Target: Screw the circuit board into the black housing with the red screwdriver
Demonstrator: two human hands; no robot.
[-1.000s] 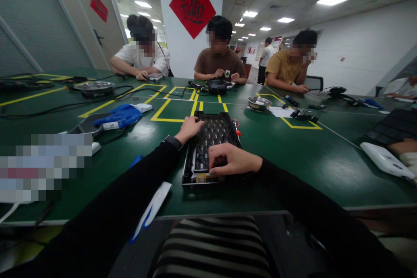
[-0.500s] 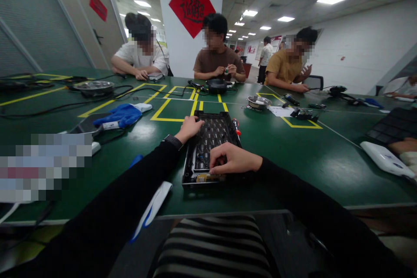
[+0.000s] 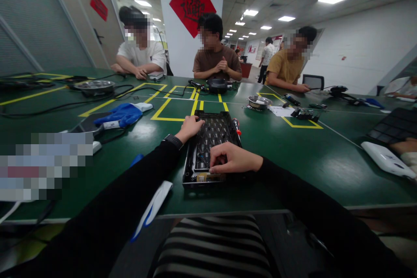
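Observation:
A black opened device case [image 3: 211, 134] with rows of small parts inside lies on the green table [image 3: 293, 156] in front of me. My left hand [image 3: 192, 127] rests on its far left edge, fingers curled over the rim. My right hand [image 3: 233, 160] lies over the near half of the case, fingers bent and pinched down inside it; what they hold is hidden. A red-handled screwdriver [image 3: 236, 124] lies along the case's right side.
A blue glove [image 3: 122, 114] and cables lie to the left. A metal dish [image 3: 259, 102] and small tools sit to the right, a white device [image 3: 387, 160] at far right. Three people sit across the table, with yellow tape lines between us.
My hands have barely moved; the right hand's fingers shifted slightly inside the case. The people opposite changed posture.

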